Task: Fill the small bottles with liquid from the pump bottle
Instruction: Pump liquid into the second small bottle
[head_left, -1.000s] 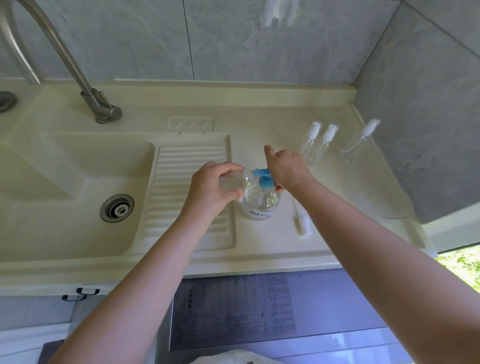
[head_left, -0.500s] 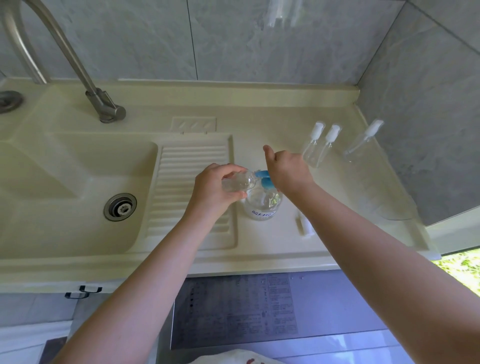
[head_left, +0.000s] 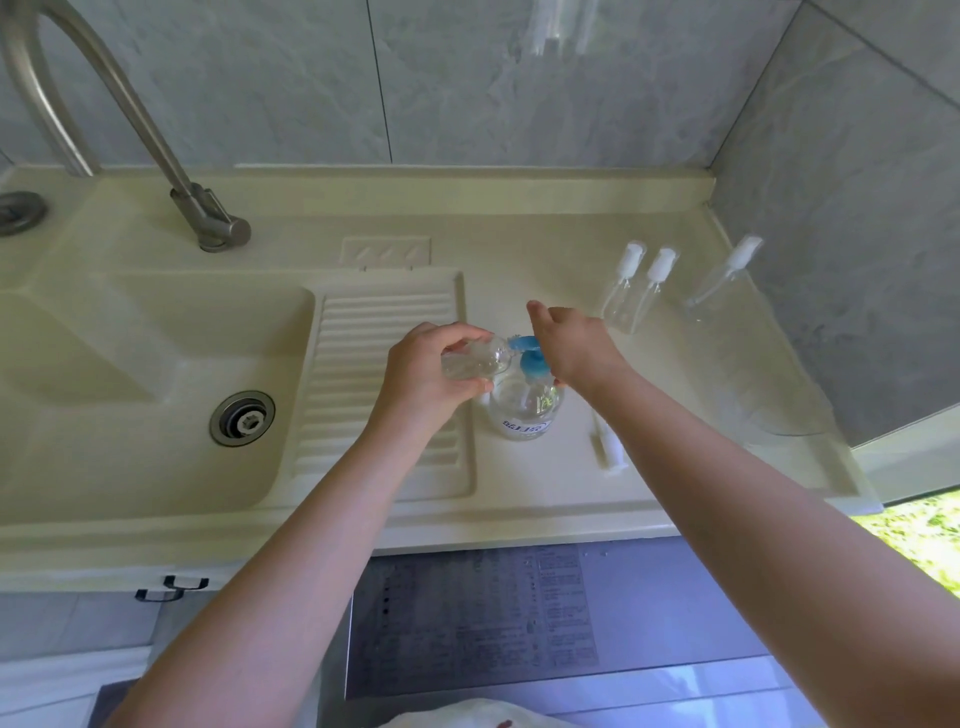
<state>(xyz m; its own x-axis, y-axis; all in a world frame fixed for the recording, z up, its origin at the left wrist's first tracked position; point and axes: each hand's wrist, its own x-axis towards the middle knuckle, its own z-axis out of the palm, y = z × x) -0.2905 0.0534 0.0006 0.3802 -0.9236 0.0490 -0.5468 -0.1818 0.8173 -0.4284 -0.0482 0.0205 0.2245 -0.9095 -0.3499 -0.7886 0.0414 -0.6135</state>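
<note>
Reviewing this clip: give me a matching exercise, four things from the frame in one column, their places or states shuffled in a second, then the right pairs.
Things:
1. small bottle
2. pump bottle
3. spray cap
4. faucet

States:
A. lies flat on the counter, right of the pump bottle
B. held tilted in the left hand, mouth at the blue nozzle
C. stands behind the basin
D. stands upright on the counter, right hand on its pump

Pairs: 1-B, 2-D, 3-A, 4-C

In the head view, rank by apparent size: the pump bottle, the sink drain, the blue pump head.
1. Pump bottle, largest.
2. Sink drain, close behind.
3. Blue pump head, smallest, partly hidden by the right hand.
</note>
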